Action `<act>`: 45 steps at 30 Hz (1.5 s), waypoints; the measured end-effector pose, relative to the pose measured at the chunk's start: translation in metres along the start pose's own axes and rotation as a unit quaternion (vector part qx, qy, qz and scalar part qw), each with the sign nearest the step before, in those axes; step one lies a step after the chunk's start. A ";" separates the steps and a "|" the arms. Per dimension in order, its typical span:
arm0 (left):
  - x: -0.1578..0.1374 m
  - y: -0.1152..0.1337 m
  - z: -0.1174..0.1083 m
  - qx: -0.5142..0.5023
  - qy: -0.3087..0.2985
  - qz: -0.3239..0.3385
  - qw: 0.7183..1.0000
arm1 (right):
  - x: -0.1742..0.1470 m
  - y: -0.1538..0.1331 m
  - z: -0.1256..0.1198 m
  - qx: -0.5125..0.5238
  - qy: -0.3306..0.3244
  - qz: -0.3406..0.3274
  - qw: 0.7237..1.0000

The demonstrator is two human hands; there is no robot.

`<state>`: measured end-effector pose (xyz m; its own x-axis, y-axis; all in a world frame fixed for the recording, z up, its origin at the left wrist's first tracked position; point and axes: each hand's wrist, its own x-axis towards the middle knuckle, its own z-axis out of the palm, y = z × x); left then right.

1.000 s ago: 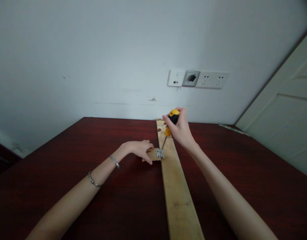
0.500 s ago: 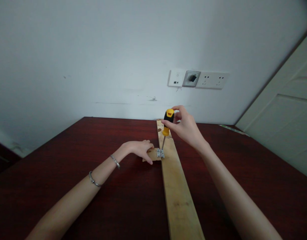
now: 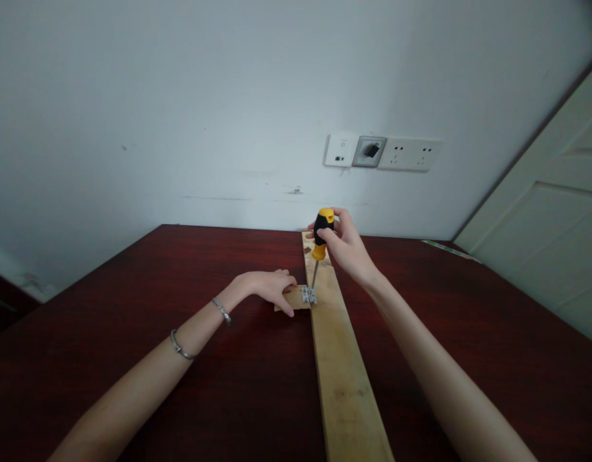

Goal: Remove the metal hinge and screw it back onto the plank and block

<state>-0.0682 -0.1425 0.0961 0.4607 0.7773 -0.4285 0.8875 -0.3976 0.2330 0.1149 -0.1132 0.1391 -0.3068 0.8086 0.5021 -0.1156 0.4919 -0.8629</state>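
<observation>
A small metal hinge spans the seam between a short wooden block and a long wooden board. My right hand grips the black and yellow handle of a screwdriver. The shaft points down, slightly tilted, with its tip at the hinge's right leaf; any screw under the tip is too small to make out. Thumb and fingers of my left hand are closed around the short block, pressing it against the board's left edge. Two silver bracelets circle my left forearm.
The board and block lie on a dark red-brown tabletop. A pale wall rises behind it, with a row of sockets and a grey switch plate. A panelled white door stands at the right.
My right hand has shifted slightly left and turned around the screwdriver's handle, which has rotated with it. The tip stays at the hinge. My left hand and the wood have not moved.
</observation>
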 end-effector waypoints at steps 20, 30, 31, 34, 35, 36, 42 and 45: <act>0.001 -0.002 0.000 0.000 0.001 0.003 1.000 | -0.004 0.008 0.010 0.030 0.059 -0.035 0.997; 0.000 -0.002 0.000 0.001 0.000 0.005 1.000 | 0.001 0.004 0.002 0.003 0.038 -0.046 0.998; 0.001 -0.002 0.001 0.001 0.002 0.006 1.000 | 0.002 0.003 0.001 0.006 0.040 -0.048 0.998; 0.002 -0.004 0.002 -0.003 0.006 0.008 1.000 | 0.002 0.000 -0.001 0.001 0.046 -0.051 0.998; 0.002 -0.004 0.002 -0.003 0.006 0.009 1.000 | 0.002 -0.001 -0.001 0.000 0.048 -0.052 0.998; 0.002 -0.004 0.003 -0.003 0.005 0.010 1.000 | 0.002 -0.002 -0.002 0.001 0.047 -0.050 0.998; 0.003 -0.005 0.002 -0.005 0.003 0.014 1.000 | -0.001 0.003 0.000 0.082 -0.025 -0.001 0.996; 0.003 -0.005 0.002 -0.007 0.001 0.014 1.000 | -0.001 0.010 0.002 0.112 -0.026 0.005 0.993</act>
<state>-0.0713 -0.1387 0.0919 0.4851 0.7667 -0.4205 0.8742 -0.4124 0.2564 0.1118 -0.1092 0.1297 -0.3562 0.7931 0.4940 -0.3171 0.3947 -0.8623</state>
